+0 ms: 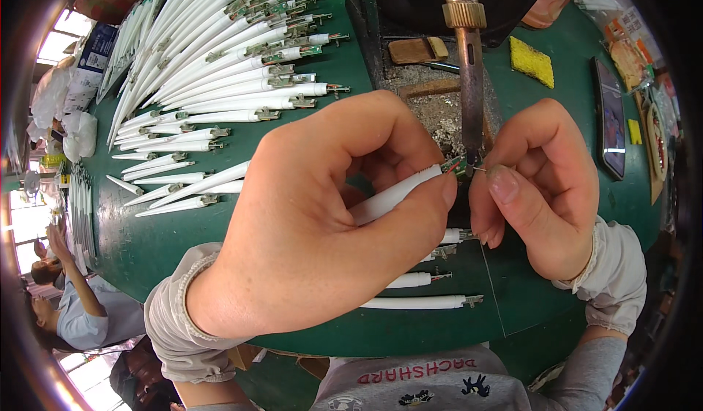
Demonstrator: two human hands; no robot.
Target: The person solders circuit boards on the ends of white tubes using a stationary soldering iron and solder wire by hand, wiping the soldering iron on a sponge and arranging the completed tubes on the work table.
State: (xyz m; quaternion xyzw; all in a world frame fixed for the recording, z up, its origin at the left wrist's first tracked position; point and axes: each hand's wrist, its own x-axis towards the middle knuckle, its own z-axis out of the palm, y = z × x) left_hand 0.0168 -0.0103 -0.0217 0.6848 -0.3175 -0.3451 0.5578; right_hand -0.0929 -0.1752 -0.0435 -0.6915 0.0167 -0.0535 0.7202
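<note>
My left hand [322, 221] grips a white slim tube [392, 195] with a small circuit end, holding its tip up to the soldering iron [470, 74] that stands fixed tip-down above the green table [146, 243]. My right hand [542, 184] pinches a thin wire or pin [480, 169] against that tip, right at the iron's point. Both hands nearly touch at the iron. The tube's middle is hidden behind my left fingers.
Many white tubes [220, 67] lie fanned at the upper left, a few more [417, 301] below my hands. A yellow sponge [532, 61], a dark phone [609, 118] and a wooden block [417, 49] sit around the iron. Other people [80, 301] are at lower left.
</note>
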